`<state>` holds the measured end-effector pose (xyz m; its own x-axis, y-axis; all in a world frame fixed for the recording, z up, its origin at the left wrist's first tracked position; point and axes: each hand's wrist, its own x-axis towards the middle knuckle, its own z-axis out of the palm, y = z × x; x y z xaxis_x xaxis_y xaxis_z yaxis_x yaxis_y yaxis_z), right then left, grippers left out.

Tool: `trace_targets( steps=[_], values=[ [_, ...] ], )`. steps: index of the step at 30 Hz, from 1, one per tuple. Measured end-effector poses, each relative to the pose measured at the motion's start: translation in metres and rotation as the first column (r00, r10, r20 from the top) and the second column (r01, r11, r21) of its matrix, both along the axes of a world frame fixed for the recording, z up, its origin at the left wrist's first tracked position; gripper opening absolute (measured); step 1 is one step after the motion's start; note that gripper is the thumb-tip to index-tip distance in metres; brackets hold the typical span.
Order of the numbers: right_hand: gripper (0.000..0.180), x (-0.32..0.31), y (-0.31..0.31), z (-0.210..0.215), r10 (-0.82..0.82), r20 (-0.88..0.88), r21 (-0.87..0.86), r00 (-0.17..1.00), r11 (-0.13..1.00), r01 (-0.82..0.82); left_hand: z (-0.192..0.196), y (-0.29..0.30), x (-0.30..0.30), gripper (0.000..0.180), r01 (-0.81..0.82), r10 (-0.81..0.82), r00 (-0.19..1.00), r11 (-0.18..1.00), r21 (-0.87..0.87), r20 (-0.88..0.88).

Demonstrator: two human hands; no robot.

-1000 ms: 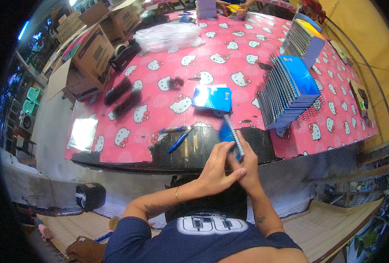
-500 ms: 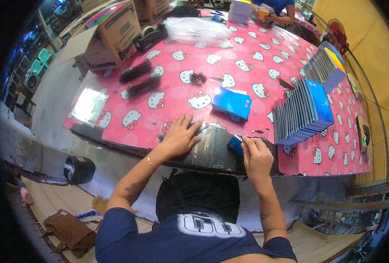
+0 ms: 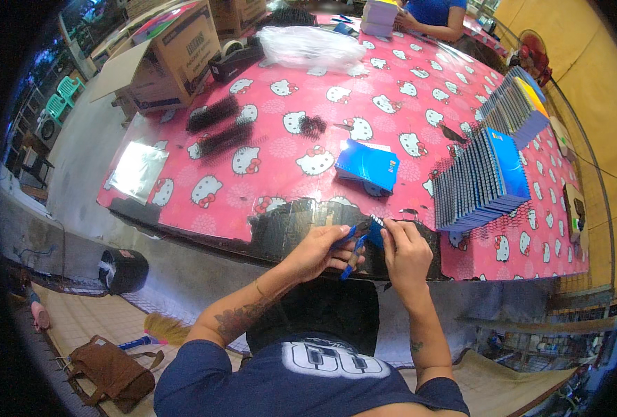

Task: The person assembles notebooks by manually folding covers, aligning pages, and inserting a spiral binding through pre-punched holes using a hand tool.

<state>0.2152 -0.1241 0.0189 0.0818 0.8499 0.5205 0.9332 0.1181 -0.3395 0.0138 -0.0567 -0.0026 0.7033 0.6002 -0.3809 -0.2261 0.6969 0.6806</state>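
My left hand [image 3: 314, 253] is closed around the blue handles of a pair of pliers [image 3: 351, 268], beside the black worn front edge of the table. The jaws reach the bound edge of a small blue spiral notebook [image 3: 374, 234]. My right hand [image 3: 408, 251] pinches this notebook from the right, and its fingers cover much of it. Just beyond my hands lies a loose pile of blue notebooks [image 3: 366, 167]. To the right stands a long row of blue spiral notebooks [image 3: 481, 182], packed spine up.
Black binding coils [image 3: 219, 132] and a clear plastic sheet [image 3: 139, 170] lie on the pink table [image 3: 281, 142]. Farther back are a plastic bag [image 3: 312, 48], a tape dispenser [image 3: 235, 61] and a cardboard box [image 3: 176, 66]. A person in blue [image 3: 437, 17] sits across, near a notebook stack [image 3: 379, 17].
My left hand has come off the tabletop, moved right, and now holds the pliers at the notebook. My right hand has tilted the notebook more upright. The person across has shifted.
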Motion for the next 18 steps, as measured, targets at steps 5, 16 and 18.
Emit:
trace_targets(
  steps=[5,16,18],
  values=[
    [0.018,-0.003,0.001,0.003,0.012,-0.002,0.011,1.0,1.0,-0.012,-0.006,0.001,0.001,0.028,0.119,0.244,0.898,0.667,0.736,-0.366],
    [0.022,0.001,-0.005,0.002,-0.012,-0.129,-0.035,0.992,0.999,0.008,-0.007,0.059,-0.032,0.032,0.519,0.75,0.629,-0.208,0.829,-0.205],
    [0.022,0.001,-0.008,0.011,-0.034,-0.293,-0.042,0.956,0.999,0.023,0.026,0.033,0.024,0.046,0.42,0.543,0.824,-0.397,0.816,-0.16]
  ],
)
